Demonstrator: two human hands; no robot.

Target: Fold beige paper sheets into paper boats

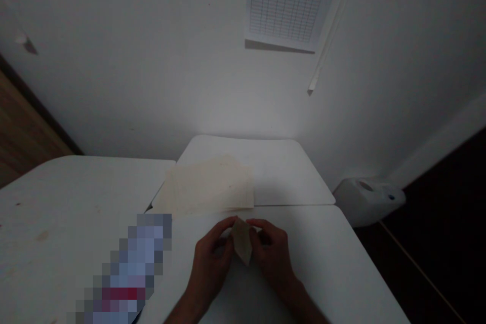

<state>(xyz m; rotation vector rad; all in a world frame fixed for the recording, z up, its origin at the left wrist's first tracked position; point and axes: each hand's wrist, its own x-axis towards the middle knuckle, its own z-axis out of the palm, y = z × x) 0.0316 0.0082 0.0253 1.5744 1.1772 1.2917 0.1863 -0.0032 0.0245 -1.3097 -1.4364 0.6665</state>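
Between my hands is a small piece of folded brownish paper (242, 243), pointed at its lower end. My left hand (214, 248) pinches its left edge with thumb and fingers. On the opposite edge, my right hand (271, 245) grips it in the same way. Both hands are just above or resting on the white table (322, 258); I cannot tell which. Just beyond them lie thin cream-coloured paper sheets (208, 187), flat and slightly overlapping.
A second white table (76, 223) adjoins on the left. A pixelated object (132, 268) lies near my left forearm. Behind stands a wall with a printed table sheet (286, 5). A white plastic container (368, 202) is at the right, beyond the table edge.
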